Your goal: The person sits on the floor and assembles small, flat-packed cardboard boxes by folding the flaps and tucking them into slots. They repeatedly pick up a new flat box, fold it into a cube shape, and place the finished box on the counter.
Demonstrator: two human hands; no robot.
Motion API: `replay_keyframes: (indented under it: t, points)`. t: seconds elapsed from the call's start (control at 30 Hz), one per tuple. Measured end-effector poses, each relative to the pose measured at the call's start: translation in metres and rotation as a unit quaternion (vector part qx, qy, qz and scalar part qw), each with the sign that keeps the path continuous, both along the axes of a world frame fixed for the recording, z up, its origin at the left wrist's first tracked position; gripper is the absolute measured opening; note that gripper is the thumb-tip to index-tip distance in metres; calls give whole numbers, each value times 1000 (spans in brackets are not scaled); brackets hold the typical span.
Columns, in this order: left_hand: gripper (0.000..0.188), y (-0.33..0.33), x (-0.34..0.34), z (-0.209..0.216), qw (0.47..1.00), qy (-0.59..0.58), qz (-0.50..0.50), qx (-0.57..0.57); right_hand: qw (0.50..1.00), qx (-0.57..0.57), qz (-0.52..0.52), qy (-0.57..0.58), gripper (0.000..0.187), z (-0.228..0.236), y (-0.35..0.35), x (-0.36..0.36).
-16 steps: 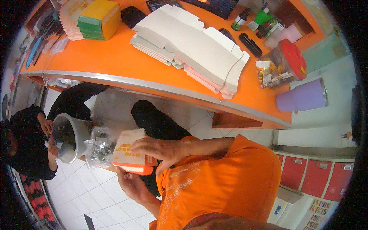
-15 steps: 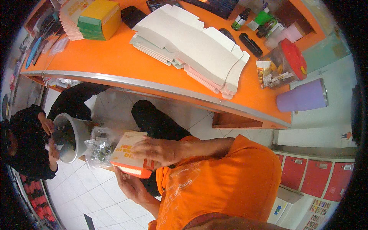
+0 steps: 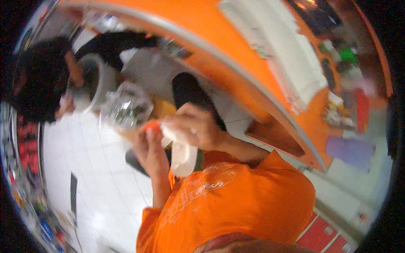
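In front of my orange shirt, both hands are on a small cardboard box [image 3: 183,158], blurred by motion. A white rounded flap hangs from it toward my shirt, and an orange part shows at its far end. My left hand [image 3: 149,154] is closed on the orange end, with its fingertips on that part. From the right, my right hand [image 3: 196,126] grips the white upper side, its fingers curled over. The box's far side is hidden. Just beyond the hands lies a clear plastic bag [image 3: 128,105] with unclear contents.
A co-worker in black [image 3: 42,80] reaches toward a pale bucket [image 3: 103,80] at the left. On the orange desk [image 3: 202,29] lie flat white cartons [image 3: 274,38]. A purple tumbler [image 3: 350,152] and red-lidded jar [image 3: 363,109] stand at right, with red lockers [image 3: 316,236] below.
My view has swung round, so the desk slants down to the right. The box has turned in my hands: its printed face no longer shows, and a white flap does.
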State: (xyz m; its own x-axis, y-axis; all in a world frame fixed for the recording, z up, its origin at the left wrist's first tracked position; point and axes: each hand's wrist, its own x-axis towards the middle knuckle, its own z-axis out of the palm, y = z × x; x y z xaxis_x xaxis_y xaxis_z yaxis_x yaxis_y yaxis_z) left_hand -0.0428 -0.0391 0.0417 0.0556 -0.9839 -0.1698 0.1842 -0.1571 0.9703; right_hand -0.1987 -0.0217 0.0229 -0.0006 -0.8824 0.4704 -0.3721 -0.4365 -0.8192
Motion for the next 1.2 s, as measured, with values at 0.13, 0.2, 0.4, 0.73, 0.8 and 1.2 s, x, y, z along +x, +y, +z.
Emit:
replay_keyframes:
  t: [0.13,0.2,0.4,0.73,0.8,1.2]
  points:
    - [17,4,16,-16,999,31,-31,-7,992,112,-52,-16,16,16,5,5]
    - [16,7,15,-16,999,5,-52,-11,989,132,-65,-1,15,18,6,1]
    - [12,9,12,-36,998,25,-44,-38,986,160,-55,4,16,16,3,-2]
    - [9,15,14,-40,995,71,-75,-1,992,123,-30,17,11,17,6,9]
    - [9,15,15,-44,994,78,-74,-15,990,136,-20,-3,11,14,6,11]
    - [6,7,24,-60,991,48,-110,66,994,100,11,49,9,19,11,17]
